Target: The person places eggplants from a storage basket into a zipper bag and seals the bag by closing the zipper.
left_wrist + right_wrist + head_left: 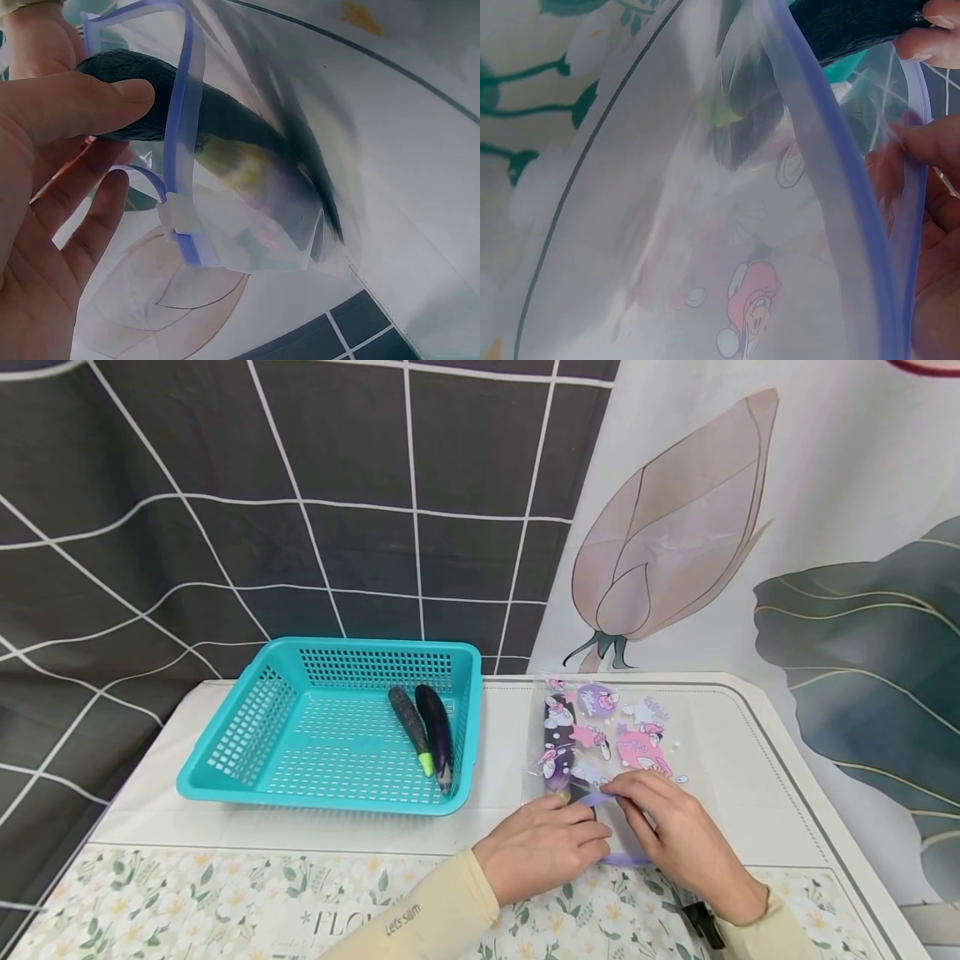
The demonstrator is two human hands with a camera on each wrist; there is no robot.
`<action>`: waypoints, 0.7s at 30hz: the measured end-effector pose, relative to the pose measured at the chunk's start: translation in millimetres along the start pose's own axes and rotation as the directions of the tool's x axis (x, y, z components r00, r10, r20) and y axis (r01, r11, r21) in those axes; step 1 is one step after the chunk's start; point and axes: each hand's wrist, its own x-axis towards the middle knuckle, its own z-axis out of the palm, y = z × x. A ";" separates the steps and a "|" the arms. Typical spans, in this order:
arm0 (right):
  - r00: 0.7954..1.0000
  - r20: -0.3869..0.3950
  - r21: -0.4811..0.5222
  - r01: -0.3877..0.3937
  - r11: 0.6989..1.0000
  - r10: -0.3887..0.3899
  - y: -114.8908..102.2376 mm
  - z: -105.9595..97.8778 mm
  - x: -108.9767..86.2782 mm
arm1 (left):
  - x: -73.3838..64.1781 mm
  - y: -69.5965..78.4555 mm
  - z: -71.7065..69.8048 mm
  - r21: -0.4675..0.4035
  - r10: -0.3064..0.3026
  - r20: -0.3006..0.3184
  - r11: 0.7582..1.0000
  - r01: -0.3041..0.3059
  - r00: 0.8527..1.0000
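Observation:
My left hand (543,852) grips a dark green, bumpy cucumber (139,79), its thumb lying along the top. The cucumber's far part is through the purple-edged mouth of a clear zip bag (611,760); its near end sticks out. Inside the bag lies an eggplant (259,176) with a yellow-green end, beside the cucumber. My right hand (675,835) pinches the bag's purple zip edge (922,82) and holds the mouth apart. The bag lies on the table and carries pink and purple cartoon prints. From the head view, the left hand covers most of the cucumber.
A turquoise plastic basket (225,789) stands left of the bag. In it lie a dark eggplant (437,727) and a thinner dark vegetable with a bright green tip (408,722). A flowered cloth (225,893) covers the table's front, and curtains (360,452) hang behind.

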 end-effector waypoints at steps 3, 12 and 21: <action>1.000 -0.001 0.002 0.002 1.000 -0.002 -0.1 0.3 -0.1 | 0.8 1.3 1.3 0.024 0.003 -0.013 1.000 -0.003 1.000; 1.000 -0.006 -0.006 0.003 1.000 -0.003 -0.2 1.1 -0.6 | 4.2 3.2 3.4 0.058 0.022 -0.021 0.998 -0.021 1.000; 1.000 -0.006 -0.006 0.004 1.000 -0.004 -0.6 1.2 -0.3 | 8.1 4.1 5.4 0.082 0.036 -0.023 0.996 -0.034 0.999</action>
